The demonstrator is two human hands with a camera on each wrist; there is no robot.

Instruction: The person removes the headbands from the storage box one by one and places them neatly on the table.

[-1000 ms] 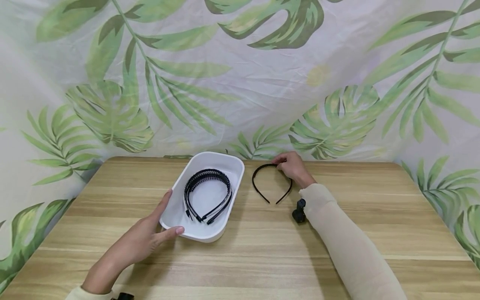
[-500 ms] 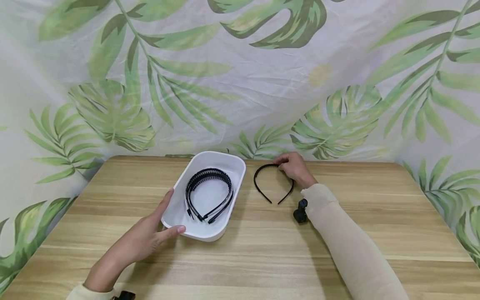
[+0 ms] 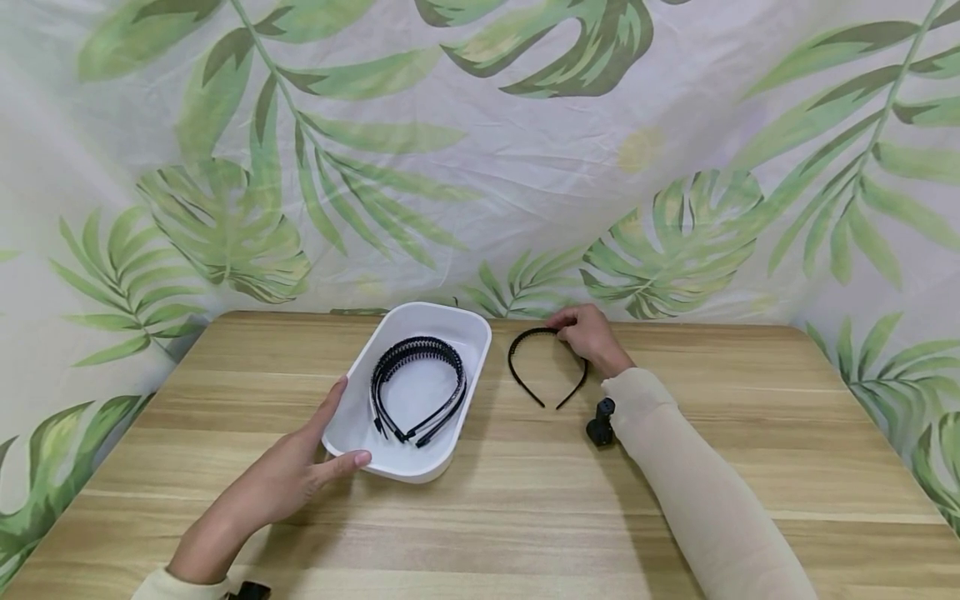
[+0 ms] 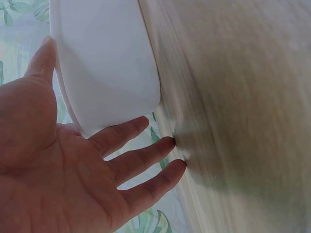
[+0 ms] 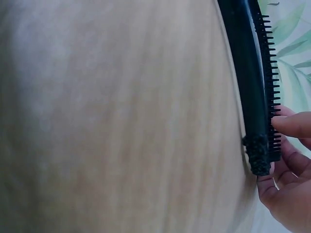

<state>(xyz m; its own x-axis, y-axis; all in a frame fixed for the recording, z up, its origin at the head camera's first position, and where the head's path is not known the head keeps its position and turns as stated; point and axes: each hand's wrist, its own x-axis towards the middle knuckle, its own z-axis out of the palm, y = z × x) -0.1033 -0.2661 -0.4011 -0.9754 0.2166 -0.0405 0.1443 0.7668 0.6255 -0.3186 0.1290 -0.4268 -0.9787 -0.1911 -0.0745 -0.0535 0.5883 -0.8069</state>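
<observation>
A black toothed headband [image 3: 534, 332] lies on the wooden table with its two ends facing the person. My right hand [image 3: 588, 337] pinches it at the upper right of its arc; in the right wrist view the thumb [image 5: 291, 125] touches the row of teeth. To its left stands a white plastic bin [image 3: 471, 337] with several black headbands [image 3: 380, 367] nested inside. My left hand [image 3: 281, 479] rests at the bin's near left corner, thumb over the rim, index finger along the side. The left wrist view shows the other fingers [image 4: 141, 158] straight and spread below the bin's wall.
The wooden table [image 3: 495, 542] ends at a back edge close behind the bin and headband. Behind it hangs a white cloth [image 3: 525, 192] printed with green leaves. A small black camera [image 3: 600, 423] sits by the right sleeve [image 3: 697, 483].
The whole head view has shifted very slightly since the first frame. Both hands, the bin and the headband keep their places.
</observation>
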